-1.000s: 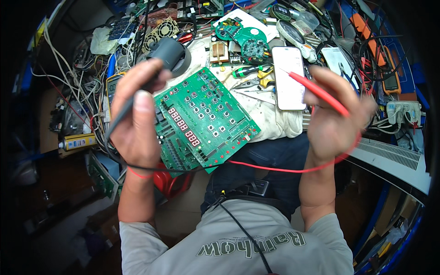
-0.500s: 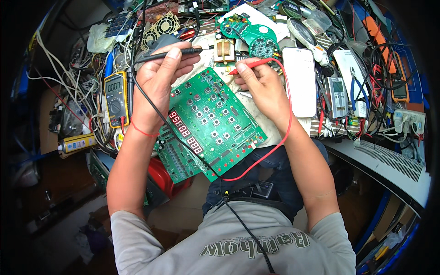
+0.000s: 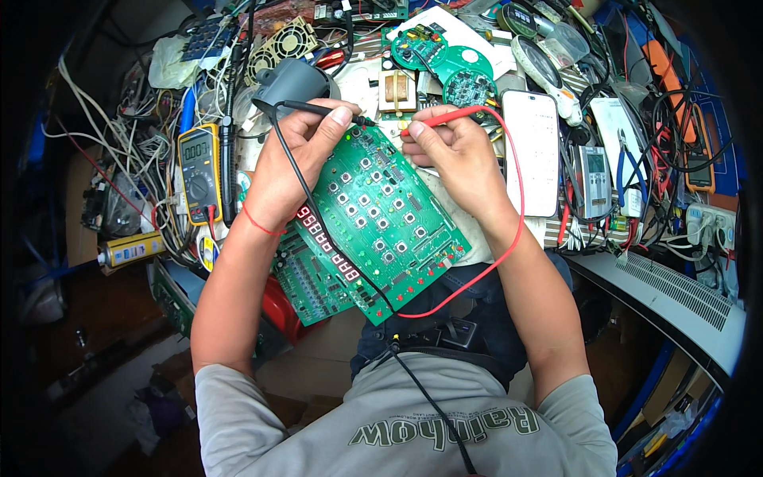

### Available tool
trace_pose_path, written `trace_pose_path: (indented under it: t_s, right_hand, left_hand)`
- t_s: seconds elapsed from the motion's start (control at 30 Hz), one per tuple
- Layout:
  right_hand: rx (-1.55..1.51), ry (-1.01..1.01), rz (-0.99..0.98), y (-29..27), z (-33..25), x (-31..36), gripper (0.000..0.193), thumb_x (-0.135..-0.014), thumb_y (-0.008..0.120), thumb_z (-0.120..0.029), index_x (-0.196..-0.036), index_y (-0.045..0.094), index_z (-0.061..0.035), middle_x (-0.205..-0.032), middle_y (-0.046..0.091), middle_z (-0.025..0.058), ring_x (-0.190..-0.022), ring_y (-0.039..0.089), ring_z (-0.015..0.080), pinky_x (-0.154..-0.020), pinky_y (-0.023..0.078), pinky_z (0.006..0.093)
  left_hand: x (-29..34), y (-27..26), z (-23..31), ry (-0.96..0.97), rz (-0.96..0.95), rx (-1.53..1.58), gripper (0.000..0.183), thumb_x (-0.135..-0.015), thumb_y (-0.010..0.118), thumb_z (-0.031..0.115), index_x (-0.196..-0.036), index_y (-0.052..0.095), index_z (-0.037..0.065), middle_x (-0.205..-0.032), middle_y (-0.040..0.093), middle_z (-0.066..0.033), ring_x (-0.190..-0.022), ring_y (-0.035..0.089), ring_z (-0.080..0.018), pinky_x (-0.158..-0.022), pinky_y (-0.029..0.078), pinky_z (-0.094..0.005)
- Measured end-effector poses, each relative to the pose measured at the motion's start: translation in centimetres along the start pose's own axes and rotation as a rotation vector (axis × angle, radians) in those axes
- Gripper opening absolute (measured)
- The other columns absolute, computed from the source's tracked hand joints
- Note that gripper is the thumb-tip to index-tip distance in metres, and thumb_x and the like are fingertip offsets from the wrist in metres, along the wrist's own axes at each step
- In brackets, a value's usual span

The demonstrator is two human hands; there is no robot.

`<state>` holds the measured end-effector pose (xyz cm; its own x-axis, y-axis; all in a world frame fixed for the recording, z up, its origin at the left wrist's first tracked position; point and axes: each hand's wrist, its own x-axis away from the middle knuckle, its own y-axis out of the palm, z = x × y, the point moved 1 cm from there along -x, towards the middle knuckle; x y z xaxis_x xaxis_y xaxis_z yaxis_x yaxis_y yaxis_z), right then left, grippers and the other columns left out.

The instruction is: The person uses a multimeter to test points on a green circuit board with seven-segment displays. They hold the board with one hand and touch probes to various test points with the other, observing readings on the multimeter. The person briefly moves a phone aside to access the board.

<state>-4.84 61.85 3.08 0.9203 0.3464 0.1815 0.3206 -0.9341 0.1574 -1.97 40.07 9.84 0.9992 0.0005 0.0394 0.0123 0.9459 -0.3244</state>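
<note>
In the head view, your left hand (image 3: 306, 147) pinched the black test probe (image 3: 311, 107) between thumb and fingers, its tip at the upper corner of the green keypad circuit board (image 3: 373, 207). Your right hand (image 3: 453, 151) pinched the red test probe (image 3: 455, 115), its tip just beside that board's upper right edge; whether either tip touched metal, you could not tell from here. The board lay tilted in front of you between your forearms, its lower corner over your lap, with its red seven-segment display (image 3: 327, 246) lit. A second green board (image 3: 314, 278) showed from beneath its left side. Both leads ran down and met near the bottom corner.

Left of your left hand stood the yellow-rimmed multimeter (image 3: 199, 175), its screen on. As for containers, you had a clear plastic tub (image 3: 566, 44) at the upper right, its contents too small to make out; a pale plastic bag (image 3: 176, 67) at the upper left, its inside hidden; and a yellow spray can (image 3: 131, 250) lying on its side. Beyond your right hand lay a smartphone (image 3: 531, 155) with a bright screen.
</note>
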Motion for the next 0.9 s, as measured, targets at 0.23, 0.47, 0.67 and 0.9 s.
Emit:
trace_pose_path:
  t_s: [0.23,0.47,0.67,0.9]
  right_hand:
    - [-0.038,0.028,-0.043,0.09,-0.26,-0.04,0.031,-0.106,0.063,-0.022,-0.126,0.058,0.0015,-0.108,0.074,0.0155,-0.098,0.075,0.0217,-0.083,0.061,0.0322]
    - [-0.031,0.026,-0.035,0.18,0.14,-0.15,0.028,-0.105,0.062,-0.019,-0.124,0.062,0.0019,-0.103,0.075,0.0113,-0.095,0.074,0.0172,-0.081,0.061,0.0305]
    - [-0.041,0.012,-0.034,0.3,0.1,-0.08,0.029,-0.105,0.062,-0.019,-0.124,0.061,0.0028,-0.104,0.076,0.0115,-0.096,0.074,0.0174,-0.081,0.061,0.0307]
    - [-0.025,0.008,-0.034,0.32,0.15,-0.12,0.028,-0.105,0.062,-0.019,-0.123,0.061,0.0028,-0.103,0.076,0.0111,-0.095,0.075,0.0178,-0.081,0.061,0.0309]
  left_hand:
    - [0.28,-0.17,-0.11,-0.176,-0.085,0.035,0.035,-0.107,0.062,0.031,-0.119,0.074,0.001,-0.121,0.072,-0.007,-0.113,0.063,-0.0153,-0.105,0.046,-0.0322]
    - [0.35,-0.03,0.03,-0.112,-0.079,0.053,0.032,-0.105,0.065,0.03,-0.112,0.073,-0.001,-0.099,0.068,-0.0029,-0.093,0.059,-0.009,-0.085,0.048,-0.0267]
    - [0.45,-0.03,0.09,-0.103,-0.076,0.061,0.032,-0.106,0.064,0.029,-0.113,0.073,0.0,-0.098,0.068,-0.0028,-0.093,0.059,-0.0089,-0.085,0.048,-0.0264]
    - [0.46,-0.03,0.03,-0.105,-0.074,0.05,0.031,-0.106,0.064,0.029,-0.112,0.073,0.0,-0.099,0.069,-0.0029,-0.093,0.059,-0.009,-0.085,0.048,-0.0263]
